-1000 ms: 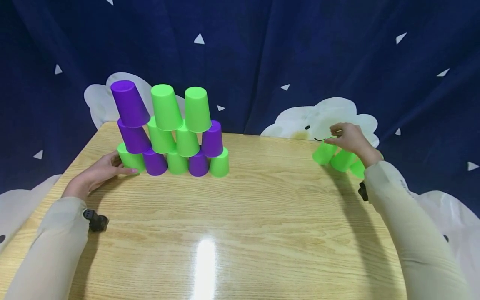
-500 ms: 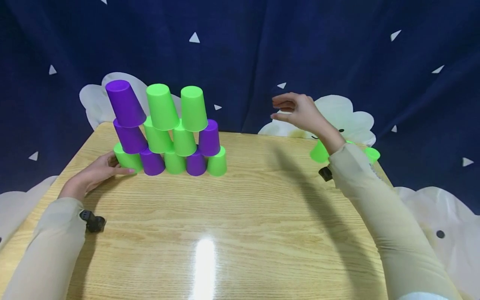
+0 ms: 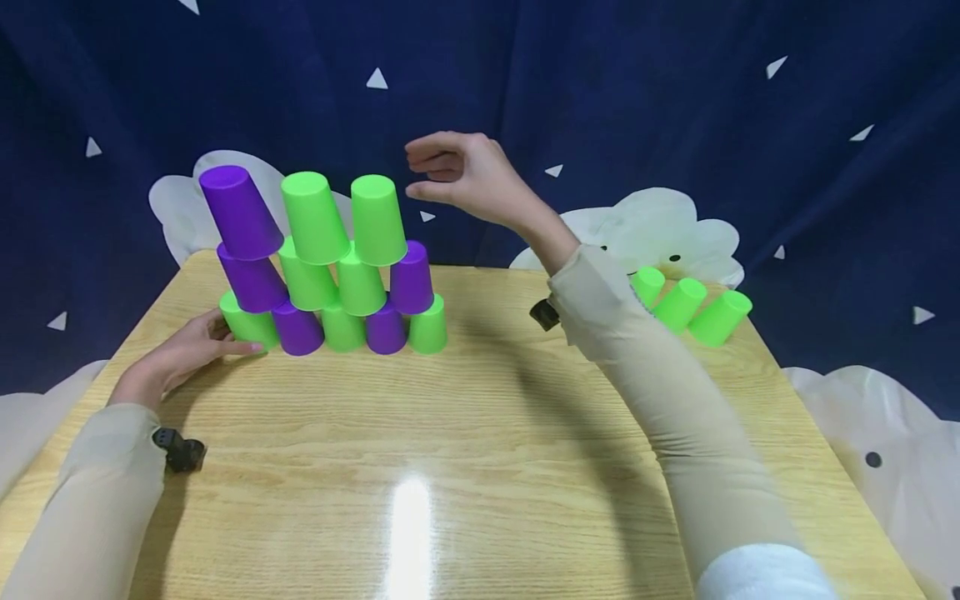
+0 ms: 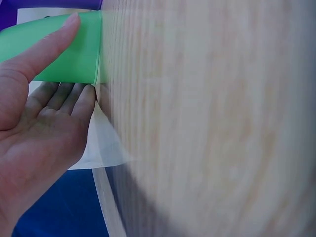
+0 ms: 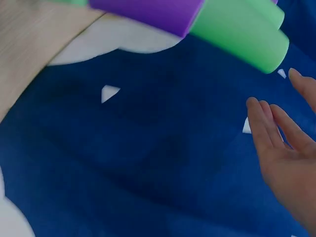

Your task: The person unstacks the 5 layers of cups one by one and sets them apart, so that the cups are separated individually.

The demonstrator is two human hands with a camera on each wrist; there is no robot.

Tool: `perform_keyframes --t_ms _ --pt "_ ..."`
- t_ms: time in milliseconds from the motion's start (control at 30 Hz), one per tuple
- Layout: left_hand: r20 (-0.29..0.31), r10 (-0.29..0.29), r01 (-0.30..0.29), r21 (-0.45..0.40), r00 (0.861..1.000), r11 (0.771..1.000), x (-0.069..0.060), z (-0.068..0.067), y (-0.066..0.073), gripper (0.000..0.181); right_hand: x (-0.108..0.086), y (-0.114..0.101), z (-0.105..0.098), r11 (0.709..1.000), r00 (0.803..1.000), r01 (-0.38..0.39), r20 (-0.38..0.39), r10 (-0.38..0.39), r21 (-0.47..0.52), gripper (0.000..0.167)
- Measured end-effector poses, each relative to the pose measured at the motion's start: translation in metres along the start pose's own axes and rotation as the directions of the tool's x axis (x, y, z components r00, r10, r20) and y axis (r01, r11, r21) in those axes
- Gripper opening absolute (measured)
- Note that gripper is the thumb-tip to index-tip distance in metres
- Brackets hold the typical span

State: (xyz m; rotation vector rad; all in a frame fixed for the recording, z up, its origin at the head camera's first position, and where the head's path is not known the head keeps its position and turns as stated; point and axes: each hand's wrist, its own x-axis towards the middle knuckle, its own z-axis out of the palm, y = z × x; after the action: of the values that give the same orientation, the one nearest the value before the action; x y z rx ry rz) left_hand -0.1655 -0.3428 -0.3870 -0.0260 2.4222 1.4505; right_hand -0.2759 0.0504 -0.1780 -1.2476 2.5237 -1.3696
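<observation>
Upside-down cups stand in a stacked wall at the back left in the head view, in three tiers. My left hand (image 3: 182,352) holds the leftmost bottom green cup (image 3: 250,323), thumb across its front and fingers round the far side; the left wrist view shows the thumb along this green cup (image 4: 74,47). The top tier has a purple cup (image 3: 238,212), a middle green cup (image 3: 315,218) and a right green cup (image 3: 378,221). My right hand (image 3: 476,177), with nothing in it, hangs just right of that right green cup, fingers and thumb apart.
Three green cups (image 3: 681,305) stand upside down at the table's back right, partly behind my right sleeve (image 3: 660,392). A dark blue curtain (image 3: 480,75) with white clouds hangs behind the wooden table (image 3: 337,433).
My right hand has moved left and up from the green cups at the right to beside the top tier, carrying nothing. The left hand stays at the bottom green cup.
</observation>
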Motion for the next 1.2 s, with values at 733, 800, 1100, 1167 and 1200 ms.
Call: perform_keyframes --t_ms 733,800,1100,1167,1200 --pt "0.012 0.038 -0.038 -0.024 0.999 0.999 -0.001 0.0 -0.002 0.091 0.016 -0.021 0.032 0.998 0.997 0.047 0.059 -0.045 -0.041 0.047" --pt "0.009 0.038 -0.038 -0.02 0.999 0.999 -0.001 0.001 -0.002 0.091 0.014 -0.022 0.028 0.997 0.997 0.057 0.047 -0.055 -0.042 0.047" --pt "0.001 0.033 -0.033 -0.005 0.999 0.999 0.0 0.0 -0.001 0.089 0.0 -0.012 -0.009 1.0 0.999 0.0 -0.039 -0.001 -0.006 0.046" --pt "0.001 0.034 -0.034 -0.003 0.999 0.999 0.001 0.0 -0.001 0.09 -0.007 -0.006 -0.02 1.0 0.998 -0.019 -0.062 0.018 -0.009 0.045" --pt "0.001 0.033 -0.033 -0.001 0.999 0.999 0.001 0.0 -0.001 0.09 -0.01 -0.003 -0.025 0.999 0.997 -0.03 -0.074 0.03 -0.011 0.045"
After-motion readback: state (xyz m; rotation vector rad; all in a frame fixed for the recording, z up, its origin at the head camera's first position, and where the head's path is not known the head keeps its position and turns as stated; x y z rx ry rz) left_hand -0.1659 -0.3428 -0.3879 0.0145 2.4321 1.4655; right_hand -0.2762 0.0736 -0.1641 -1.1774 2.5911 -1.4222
